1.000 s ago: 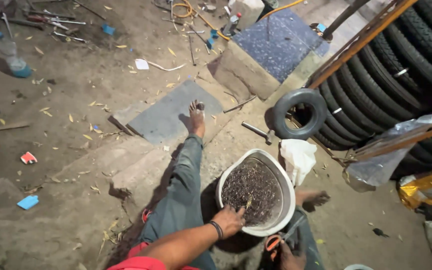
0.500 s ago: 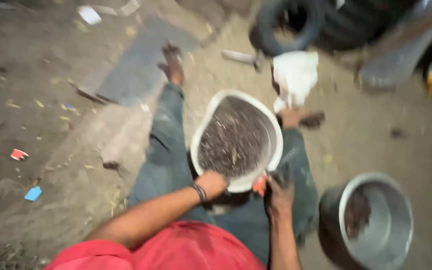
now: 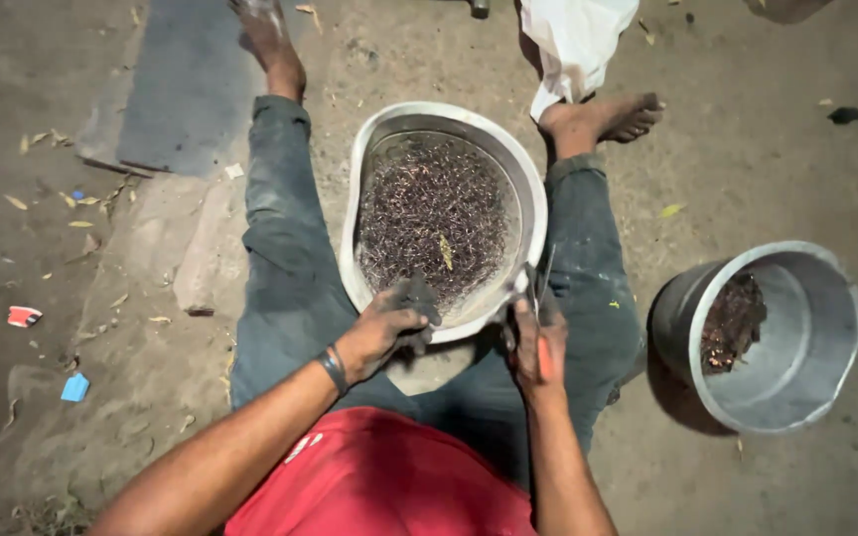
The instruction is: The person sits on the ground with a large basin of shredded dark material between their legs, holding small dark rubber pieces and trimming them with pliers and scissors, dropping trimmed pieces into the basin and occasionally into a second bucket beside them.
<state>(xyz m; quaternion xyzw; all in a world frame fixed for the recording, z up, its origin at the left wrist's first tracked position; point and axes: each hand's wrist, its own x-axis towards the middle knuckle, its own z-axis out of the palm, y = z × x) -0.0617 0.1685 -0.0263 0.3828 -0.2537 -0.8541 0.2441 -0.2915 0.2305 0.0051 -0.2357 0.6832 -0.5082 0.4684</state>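
A: Seated on bare ground, legs apart. Dented oval metal basin tilted between the knees, near rim resting on the lap. Filled with a tangle of thin dark wire scrap; one pale leaf on top.

B: Left hand?

A: Left hand blackened, fingers curled at the near rim of the basin, pinching a dark clump of the scrap. Clenched on that clump, not on the rim, as far as visible.

B: Right hand?

A: Right hand wrapped round an orange-handled cutting tool, metal tip pointing up toward the basin rim. Tool jaws too small to read as parted or closed.

B: Surroundings?

A: Round grey metal bucket on the ground to the right, well apart from the basin, a small heap of dark material against its near-left wall. White plastic bag beside the right foot. Flat grey slab by the left leg. Red and blue litter scattered far left.

B: Handling notes, judged only?

A: Probably best to keep pulls small: scrap looks matted, large handfuls likely to drag the whole mass over the low rim. Basin worth steadying with the thighs, since neither hand grips it. Tool tip best kept angled away from the left fingers, now just beside it. Wire ends likely sharp; slow lifts advisable.
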